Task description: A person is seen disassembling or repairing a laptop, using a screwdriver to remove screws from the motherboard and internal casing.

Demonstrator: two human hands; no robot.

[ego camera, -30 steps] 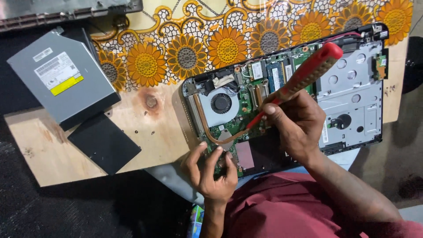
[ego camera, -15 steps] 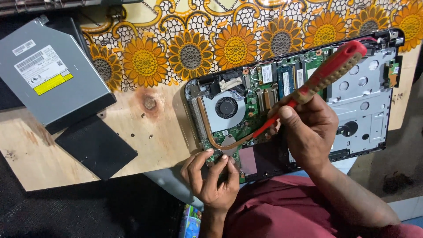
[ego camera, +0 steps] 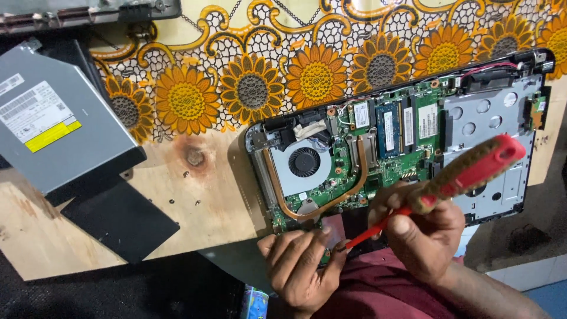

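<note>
An opened laptop (ego camera: 496,112) lies bottom-up on the bench, its green board, copper heat pipe and round fan (ego camera: 305,162) exposed. My right hand (ego camera: 422,233) grips a red-handled screwdriver (ego camera: 466,174); its thin red shaft slants down-left, and the tip sits at the laptop's near edge beside my left fingertips. My left hand (ego camera: 298,269) rests on that near edge with fingers curled by the tip; whether it pinches something small is hidden.
A grey optical drive (ego camera: 56,127) with a white and yellow label lies at the left, a flat black panel (ego camera: 121,218) below it. A sunflower-patterned cloth (ego camera: 254,88) covers the far part of the wooden board (ego camera: 207,201). A dark casing (ego camera: 88,12) lies at the top left.
The view has shifted, so the laptop sits further right. My right hand has lowered and flattened the screwdriver, bringing its tip from the board's middle to the near edge by my left fingers.
</note>
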